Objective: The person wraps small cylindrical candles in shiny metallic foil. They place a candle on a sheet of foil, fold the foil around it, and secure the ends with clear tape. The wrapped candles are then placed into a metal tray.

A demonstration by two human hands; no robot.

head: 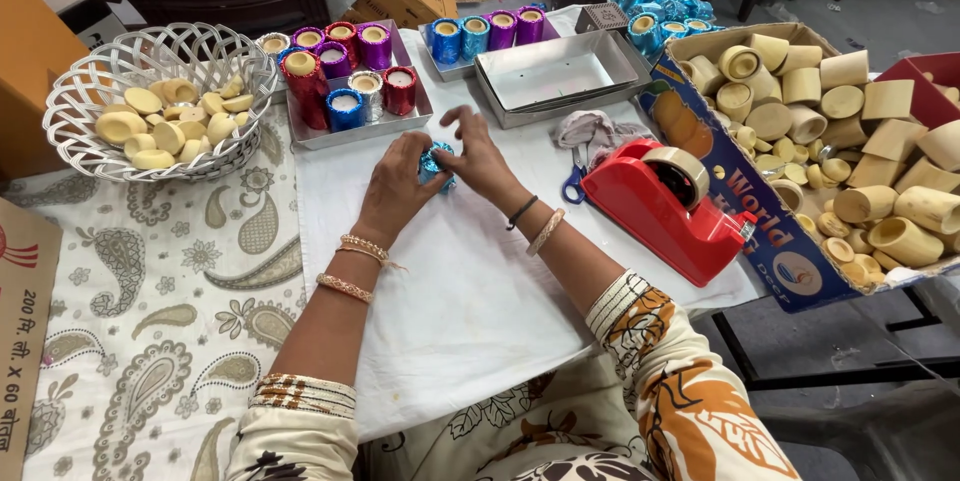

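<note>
While the left hand [395, 186] cups a blue foil-wrapped cup [436, 163], the right hand [478, 156] pinches its foil.

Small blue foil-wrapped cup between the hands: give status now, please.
Left hand and right hand both grip the small blue foil-wrapped cup. Cup sits low over white cloth. Red tape dispenser stands apart; nothing blocks.

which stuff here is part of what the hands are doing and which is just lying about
In use: left hand, right hand, blue foil-wrapped cup.

Lying about: white basket, red tape dispenser, empty metal tray, scissors.
</note>
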